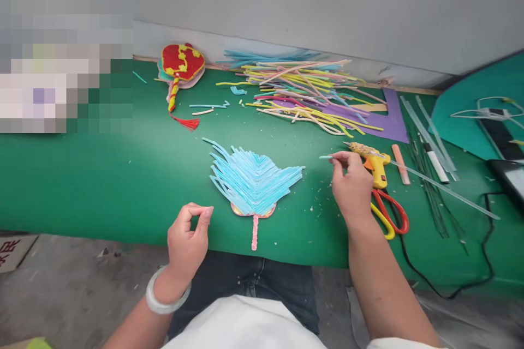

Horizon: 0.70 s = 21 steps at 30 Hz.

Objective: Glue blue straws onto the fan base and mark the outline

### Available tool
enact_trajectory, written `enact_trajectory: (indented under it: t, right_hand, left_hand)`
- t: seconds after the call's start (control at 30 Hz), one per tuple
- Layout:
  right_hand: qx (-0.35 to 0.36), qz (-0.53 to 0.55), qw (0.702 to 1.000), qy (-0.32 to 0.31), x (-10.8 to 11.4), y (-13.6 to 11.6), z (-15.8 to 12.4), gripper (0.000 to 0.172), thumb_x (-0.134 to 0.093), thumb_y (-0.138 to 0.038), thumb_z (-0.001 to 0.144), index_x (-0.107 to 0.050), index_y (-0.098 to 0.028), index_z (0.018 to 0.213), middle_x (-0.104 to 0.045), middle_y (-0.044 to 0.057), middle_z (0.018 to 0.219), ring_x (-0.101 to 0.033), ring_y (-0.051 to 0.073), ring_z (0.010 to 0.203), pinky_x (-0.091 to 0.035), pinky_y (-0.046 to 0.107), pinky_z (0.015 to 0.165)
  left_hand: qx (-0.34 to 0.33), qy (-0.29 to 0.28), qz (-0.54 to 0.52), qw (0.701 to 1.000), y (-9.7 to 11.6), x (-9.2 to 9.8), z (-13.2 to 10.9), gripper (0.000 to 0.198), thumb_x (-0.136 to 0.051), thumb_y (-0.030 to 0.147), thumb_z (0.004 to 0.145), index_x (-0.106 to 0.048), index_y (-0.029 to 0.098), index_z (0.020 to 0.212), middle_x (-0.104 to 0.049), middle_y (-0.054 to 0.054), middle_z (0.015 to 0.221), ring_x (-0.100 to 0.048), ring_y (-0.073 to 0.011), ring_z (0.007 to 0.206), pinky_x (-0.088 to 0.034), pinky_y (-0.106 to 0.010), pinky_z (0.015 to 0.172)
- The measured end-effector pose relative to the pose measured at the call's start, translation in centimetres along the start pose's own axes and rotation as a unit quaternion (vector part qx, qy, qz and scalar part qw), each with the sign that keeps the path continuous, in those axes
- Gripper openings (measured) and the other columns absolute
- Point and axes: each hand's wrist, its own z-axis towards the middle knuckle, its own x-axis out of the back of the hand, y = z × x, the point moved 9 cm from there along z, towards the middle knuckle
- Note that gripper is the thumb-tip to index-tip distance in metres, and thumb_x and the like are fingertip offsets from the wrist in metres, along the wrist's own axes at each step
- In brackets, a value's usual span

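1. Fingertips of the left hand (188,237) meet in a pinch, nothing I can see between them, just beside the blue fan's (257,182) lower left edge.
2. Pink handle (255,232) points toward the white shirt (245,324); the fan's long axis runs straight away from it, on the table between both hands, left one nearer.
3. Right hand (352,188) pinches a short blue strip (325,157), free end toward the fan, not touching.
4. Glue gun (380,172) lies just beyond that hand.
5. Coloured strips (303,84) heap near the wall.

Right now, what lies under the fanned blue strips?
A pink-edged base pokes out beneath the blue strips, a pink handle at its near end; whatever else they cover is hidden.
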Motion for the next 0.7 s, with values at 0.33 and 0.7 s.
enact_trajectory:
  t: [0.33,0.7]
  right_hand:
    - [-0.011,-0.057,0.998,0.004,-0.2,1.1,-1.0,0.036,-0.035,-0.039,0.099,-0.065,-0.02,0.099,-0.067,0.009,0.087,-0.064,0.024,0.088,-0.048,0.04,0.085]
    - [-0.125,-0.008,0.992,0.003,0.3,2.2,-1.5,0.051,-0.034,-0.062,0.098,-0.062,-0.019,0.1,-0.064,0.002,0.068,-0.059,0.018,0.059,-0.045,0.031,0.065]
  left_hand:
    - [0.083,-0.009,-0.025,0.996,-2.7,-0.7,1.5,0.029,-0.055,0.038,0.092,-0.054,0.021,0.069,-0.054,0.004,0.059,-0.053,-0.0111,0.055,-0.042,-0.023,0.057]
    - [0.089,-0.061,-0.017,0.994,-2.4,-1.4,1.6,0.046,-0.05,0.04,0.095,-0.043,0.021,0.054,-0.045,0.005,0.046,-0.042,-0.0092,0.042,-0.034,-0.023,0.047]
